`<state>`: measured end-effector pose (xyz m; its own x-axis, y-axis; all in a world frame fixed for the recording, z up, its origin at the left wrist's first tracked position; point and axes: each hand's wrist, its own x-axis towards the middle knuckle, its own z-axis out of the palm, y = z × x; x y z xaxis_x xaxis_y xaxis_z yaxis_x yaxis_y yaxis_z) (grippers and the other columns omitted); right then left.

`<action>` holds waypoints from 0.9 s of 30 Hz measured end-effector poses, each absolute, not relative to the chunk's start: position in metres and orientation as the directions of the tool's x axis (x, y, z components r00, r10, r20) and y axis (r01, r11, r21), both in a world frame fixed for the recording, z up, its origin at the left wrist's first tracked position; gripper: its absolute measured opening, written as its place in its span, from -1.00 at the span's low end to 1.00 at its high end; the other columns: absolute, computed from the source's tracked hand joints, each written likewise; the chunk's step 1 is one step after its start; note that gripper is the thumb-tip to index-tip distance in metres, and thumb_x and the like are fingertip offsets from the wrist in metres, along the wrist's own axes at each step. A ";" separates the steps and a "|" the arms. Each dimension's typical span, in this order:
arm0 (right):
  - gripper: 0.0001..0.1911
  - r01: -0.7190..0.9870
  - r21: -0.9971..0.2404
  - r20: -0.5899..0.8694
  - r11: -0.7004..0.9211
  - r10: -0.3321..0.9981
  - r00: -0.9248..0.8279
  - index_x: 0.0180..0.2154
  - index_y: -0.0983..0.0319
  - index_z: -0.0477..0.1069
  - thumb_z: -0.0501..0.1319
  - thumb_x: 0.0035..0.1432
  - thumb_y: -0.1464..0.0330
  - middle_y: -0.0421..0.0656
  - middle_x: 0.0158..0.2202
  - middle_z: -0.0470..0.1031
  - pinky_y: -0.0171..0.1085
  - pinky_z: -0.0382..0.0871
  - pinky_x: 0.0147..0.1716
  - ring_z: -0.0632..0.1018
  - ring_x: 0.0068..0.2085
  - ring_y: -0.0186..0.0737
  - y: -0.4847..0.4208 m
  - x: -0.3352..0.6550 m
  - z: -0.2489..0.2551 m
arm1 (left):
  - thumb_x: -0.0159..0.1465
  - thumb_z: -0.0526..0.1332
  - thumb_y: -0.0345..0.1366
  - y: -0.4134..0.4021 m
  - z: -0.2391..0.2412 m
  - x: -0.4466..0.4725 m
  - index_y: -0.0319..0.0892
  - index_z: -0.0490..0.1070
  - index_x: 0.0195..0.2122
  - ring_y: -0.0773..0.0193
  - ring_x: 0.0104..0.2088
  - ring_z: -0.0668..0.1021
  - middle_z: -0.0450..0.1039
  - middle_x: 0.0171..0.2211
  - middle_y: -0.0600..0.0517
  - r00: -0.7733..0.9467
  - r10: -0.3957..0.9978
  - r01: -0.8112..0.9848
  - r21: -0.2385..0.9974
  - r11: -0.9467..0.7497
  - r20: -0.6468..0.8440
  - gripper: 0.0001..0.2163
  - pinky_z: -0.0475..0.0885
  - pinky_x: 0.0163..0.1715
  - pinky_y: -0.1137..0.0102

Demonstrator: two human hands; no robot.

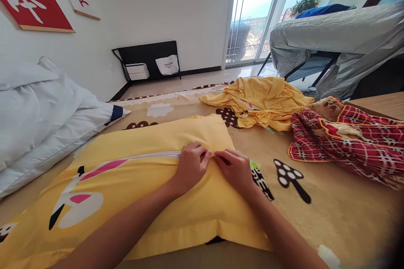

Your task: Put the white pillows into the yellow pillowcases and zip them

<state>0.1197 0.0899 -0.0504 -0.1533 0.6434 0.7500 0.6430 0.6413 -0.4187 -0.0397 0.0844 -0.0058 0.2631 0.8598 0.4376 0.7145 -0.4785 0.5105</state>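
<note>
A yellow pillowcase (151,214) with a white, pink and black cartoon print lies in front of me, plumped out by a pillow inside. Across its upper half runs a zipper opening, where a whitish strip (158,155) shows left of my hands. My left hand (193,166) is closed, thumb and forefinger pinching the pillowcase fabric at the zipper line. Right beside it, my right hand (235,168) pinches the same line from the other side. Fingertips of both hands almost meet; the zipper's pull is too small to make out.
A crumpled yellow cloth (265,98) and a red plaid blanket (350,138) lie on the patterned bed cover (341,206) to the right. White bedding (47,113) is heaped at left. Beyond stand a black headboard-like panel (148,59) and a plastic-covered table (331,29).
</note>
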 end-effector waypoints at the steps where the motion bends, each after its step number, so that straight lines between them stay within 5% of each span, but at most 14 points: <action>1: -0.87 0.638 -0.418 0.759 0.646 0.635 -0.146 -0.39 0.21 0.52 0.21 0.18 0.44 -0.22 -0.49 0.53 -0.37 0.31 -0.45 0.51 -0.47 -0.35 0.090 0.119 -0.052 | 0.28 0.14 -0.40 0.084 -0.006 -0.040 -0.21 0.45 -0.47 0.26 -0.35 0.44 0.41 -0.44 0.01 0.282 0.849 0.727 0.478 -0.493 0.446 -0.81 0.34 -0.29 0.36; 9: -0.81 0.682 -0.270 0.804 0.680 0.549 -0.229 -0.33 0.22 0.54 0.14 0.25 0.45 -0.18 -0.50 0.50 -0.34 0.30 -0.44 0.47 -0.48 -0.33 0.091 0.121 -0.056 | 0.24 0.12 -0.42 0.087 0.003 -0.043 -0.19 0.32 -0.56 0.21 -0.33 0.41 0.38 -0.46 -0.01 0.404 0.795 0.807 0.233 -0.543 0.453 -0.79 0.30 -0.30 0.31; 14: -0.75 0.724 -0.150 0.791 0.674 0.521 -0.321 -0.19 0.20 0.54 0.08 0.28 0.46 -0.17 -0.49 0.48 -0.32 0.29 -0.43 0.46 -0.43 -0.30 0.085 0.125 -0.052 | 0.18 0.12 -0.40 0.094 0.029 -0.042 -0.20 0.24 -0.69 0.40 -0.60 0.25 0.22 -0.67 0.11 0.402 0.891 0.767 0.455 -0.453 0.210 -0.71 0.12 -0.55 0.43; 17: -0.78 0.693 -0.189 0.816 0.695 0.504 -0.283 -0.15 0.21 0.51 0.10 0.28 0.44 -0.14 -0.38 0.54 -0.32 0.34 -0.35 0.49 -0.36 -0.29 0.082 0.122 -0.048 | 0.16 0.12 -0.38 0.096 0.042 -0.041 -0.21 0.19 -0.74 0.43 -0.64 0.15 0.10 -0.75 0.14 0.386 0.919 0.780 0.502 -0.374 0.085 -0.68 0.01 -0.61 0.44; 21: -0.83 0.663 -0.257 0.796 0.703 0.543 -0.267 -0.27 0.22 0.50 0.13 0.28 0.39 -0.18 -0.43 0.53 -0.35 0.32 -0.40 0.49 -0.42 -0.33 0.085 0.118 -0.044 | 0.18 0.11 -0.35 0.096 0.047 -0.042 -0.21 0.28 -0.70 0.43 -0.67 0.24 0.20 -0.76 0.13 0.402 0.916 0.753 0.570 -0.328 -0.004 -0.70 0.08 -0.62 0.46; 27: -0.77 0.636 -0.108 0.771 0.764 0.468 -0.431 -0.31 0.21 0.46 0.05 0.30 0.48 -0.18 -0.46 0.49 -0.33 0.23 -0.43 0.47 -0.42 -0.33 0.090 0.124 -0.041 | 0.22 0.11 -0.29 0.096 0.042 -0.047 -0.21 0.41 -0.61 0.37 -0.68 0.36 0.29 -0.78 0.11 0.399 0.916 0.726 0.628 -0.281 -0.051 -0.72 0.19 -0.59 0.47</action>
